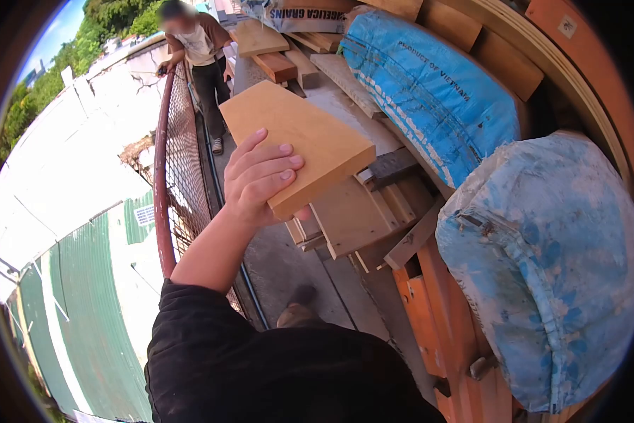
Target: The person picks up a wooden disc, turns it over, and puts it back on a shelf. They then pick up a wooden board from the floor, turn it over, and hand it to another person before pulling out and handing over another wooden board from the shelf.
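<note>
My left hand (257,185) is closed around the near left edge of a short, thick wooden board (299,141). Four fingers lie across its top face, and the thumb is mostly hidden underneath. The board has a smooth, light-brown face and is tilted. Beyond and below it is a stack of wood pieces (356,215), which it overlaps in this view. My right hand is out of the frame.
A blue sack (430,92) and a dusty blue-white sack (543,268) lie at right, above orange beams (447,317). A mesh railing (183,162) runs along the left of the walkway (278,261). A person (208,63) stands ahead by the railing.
</note>
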The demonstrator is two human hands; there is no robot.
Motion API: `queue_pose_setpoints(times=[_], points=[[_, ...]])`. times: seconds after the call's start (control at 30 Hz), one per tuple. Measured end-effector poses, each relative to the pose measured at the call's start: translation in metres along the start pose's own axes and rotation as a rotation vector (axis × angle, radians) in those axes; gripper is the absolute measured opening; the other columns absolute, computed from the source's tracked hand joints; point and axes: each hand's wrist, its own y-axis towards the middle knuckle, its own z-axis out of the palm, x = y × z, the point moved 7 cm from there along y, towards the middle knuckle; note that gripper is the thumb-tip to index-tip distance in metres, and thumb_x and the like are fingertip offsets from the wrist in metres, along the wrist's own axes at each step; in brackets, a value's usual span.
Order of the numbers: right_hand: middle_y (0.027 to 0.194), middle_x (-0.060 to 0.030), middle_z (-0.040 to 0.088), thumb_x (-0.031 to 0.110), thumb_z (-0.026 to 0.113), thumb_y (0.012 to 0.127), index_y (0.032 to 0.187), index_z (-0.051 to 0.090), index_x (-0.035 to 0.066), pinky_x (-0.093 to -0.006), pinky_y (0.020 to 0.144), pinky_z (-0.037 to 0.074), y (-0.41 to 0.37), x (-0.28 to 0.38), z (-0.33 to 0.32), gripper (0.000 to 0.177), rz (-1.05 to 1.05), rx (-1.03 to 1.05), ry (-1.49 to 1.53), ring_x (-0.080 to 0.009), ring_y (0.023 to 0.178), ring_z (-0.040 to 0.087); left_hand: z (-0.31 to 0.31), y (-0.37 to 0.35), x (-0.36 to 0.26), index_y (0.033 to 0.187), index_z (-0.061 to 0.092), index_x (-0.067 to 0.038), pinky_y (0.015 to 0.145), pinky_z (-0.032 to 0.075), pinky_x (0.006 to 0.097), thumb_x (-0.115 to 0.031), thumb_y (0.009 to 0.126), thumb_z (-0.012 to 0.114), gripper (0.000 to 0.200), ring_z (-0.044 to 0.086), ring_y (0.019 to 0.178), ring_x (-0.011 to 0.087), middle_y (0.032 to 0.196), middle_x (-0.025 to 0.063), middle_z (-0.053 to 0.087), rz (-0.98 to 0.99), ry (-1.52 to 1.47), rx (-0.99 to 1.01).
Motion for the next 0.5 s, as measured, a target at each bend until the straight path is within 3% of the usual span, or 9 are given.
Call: queue_pose_setpoints(times=[0.2,0.3,0.4,0.5], points=[[0.126,-0.0194,0.068,0.038,0.072,0.097,0.109,0.073,-0.003,-0.0333,0.074,0.053,-0.002,-0.001,0.0,0.043,-0.088,-0.046,-0.051,-0.0293,0.103,0.068,0.083,-0.021,-0.003,0.12,0.06,0.0,0.099,0.045,0.0552,-0.052,0.098,0.058,0.057,0.063,0.112,0.0344,0.119,0.0192,0.064,0.042,-0.145,0.218],[0.124,-0.0204,0.069,0.036,0.072,0.098,0.108,0.072,-0.004,-0.0351,0.078,0.055,-0.002,0.004,0.0,0.041,0.033,0.0,-0.065,-0.0311,0.104,0.068,0.107,-0.03,0.0,0.119,0.061,-0.001,0.102,0.044,0.0553,-0.049,0.097,0.06,0.052,0.063,0.112,0.0339,0.119,0.0176,0.064,0.054,-0.19,0.286],[0.123,-0.0219,0.068,0.033,0.073,0.099,0.11,0.071,-0.005,-0.0375,0.083,0.057,-0.003,0.001,0.003,0.039,0.002,-0.065,0.123,-0.0332,0.105,0.068,0.128,-0.035,0.007,0.118,0.062,-0.003,0.104,0.043,0.0555,-0.046,0.097,0.061,0.048,0.063,0.113,0.0335,0.118,0.016,0.064,0.064,-0.228,0.355],[0.124,-0.0229,0.067,0.029,0.073,0.099,0.112,0.07,-0.005,-0.0398,0.085,0.058,-0.003,0.002,0.003,0.037,-0.016,-0.051,0.093,-0.034,0.105,0.068,0.15,-0.036,0.014,0.117,0.063,-0.004,0.106,0.042,0.0557,-0.043,0.096,0.063,0.044,0.062,0.113,0.033,0.118,0.0144,0.065,0.074,-0.262,0.423]])
